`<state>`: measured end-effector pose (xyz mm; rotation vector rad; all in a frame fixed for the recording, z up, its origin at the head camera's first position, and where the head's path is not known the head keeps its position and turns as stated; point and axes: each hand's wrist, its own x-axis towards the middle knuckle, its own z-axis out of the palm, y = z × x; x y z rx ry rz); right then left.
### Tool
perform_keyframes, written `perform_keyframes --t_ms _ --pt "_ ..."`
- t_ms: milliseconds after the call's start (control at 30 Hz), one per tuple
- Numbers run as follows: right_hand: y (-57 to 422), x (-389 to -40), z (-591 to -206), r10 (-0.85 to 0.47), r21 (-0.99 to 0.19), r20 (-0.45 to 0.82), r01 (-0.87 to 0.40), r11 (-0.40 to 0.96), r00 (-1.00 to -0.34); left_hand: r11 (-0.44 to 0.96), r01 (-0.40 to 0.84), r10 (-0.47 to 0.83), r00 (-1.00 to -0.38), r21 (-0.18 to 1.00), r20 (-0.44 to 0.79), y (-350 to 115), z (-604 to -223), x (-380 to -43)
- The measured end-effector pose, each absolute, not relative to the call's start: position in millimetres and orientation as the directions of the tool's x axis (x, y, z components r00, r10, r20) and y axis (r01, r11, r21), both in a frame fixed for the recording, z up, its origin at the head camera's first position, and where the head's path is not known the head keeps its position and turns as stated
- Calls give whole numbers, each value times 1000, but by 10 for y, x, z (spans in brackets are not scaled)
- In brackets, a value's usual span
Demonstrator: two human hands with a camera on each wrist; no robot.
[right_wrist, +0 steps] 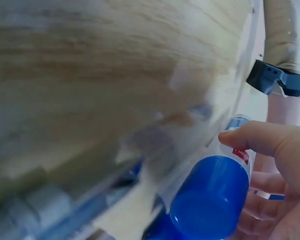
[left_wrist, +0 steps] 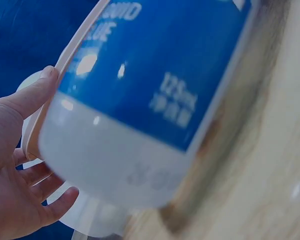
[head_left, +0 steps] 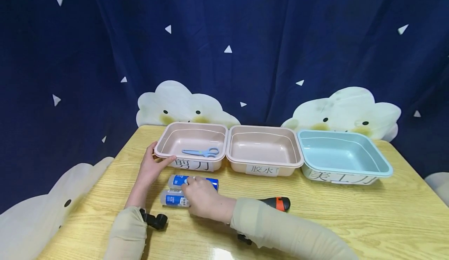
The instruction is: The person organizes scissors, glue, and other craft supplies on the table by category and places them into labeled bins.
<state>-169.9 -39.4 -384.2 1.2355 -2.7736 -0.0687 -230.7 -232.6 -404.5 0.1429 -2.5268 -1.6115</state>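
Glue bottles (head_left: pixel 172 200), 2, lying side by side on the bench (head_left: pixel 403 213): your right hand (head_left: pixel 203 197) is holding 1 in curled fingers, your left hand (head_left: pixel 151 168) is gripping the left pink bin (head_left: pixel 196 133) at its corner, and any sideways nudge could be rolling the other away.

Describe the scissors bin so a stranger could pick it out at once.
Three bins line the far side of the wooden table, in front of the dark blue curtain. Take the pink bin at the left end, its near left corner held by the left grip. The middle bin is pink too and the right-end bin light blue, but only this one has scissors inside.
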Motion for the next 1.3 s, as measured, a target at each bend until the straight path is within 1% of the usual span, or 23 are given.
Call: perform_keyframes --t_ms 233,467,667,833,1033,1300 --pt "-238 -1735 -3759 -752 66 120 -750 658 -649 420 -10 -149 -987 907 58 -2326 -4049 -2300" --pt "-24 -1773 -3688 -749 73 159 -749 658 -643 433 -9 -153 -986 901 64 -2339 -4048 -2304" --pt "139 -1783 -3559 -739 44 171 -744 666 -651 433 0 -148 -986 902 71 -2334 -4056 -2309" --pt "299 -1827 -3458 -725 -19 189 -741 672 -662 442 -9 -153 -986 897 66 -2335 -4064 -2310" --pt "520 -1880 -3329 -713 -73 178 -731 678 -679 435 2 -148 -986 901 74 -2332 -4069 -2312" --pt "793 -1981 -3188 -687 -70 217 -713 698 -694 449 0 -147 -986 893 74 -2347 -4071 -2312"
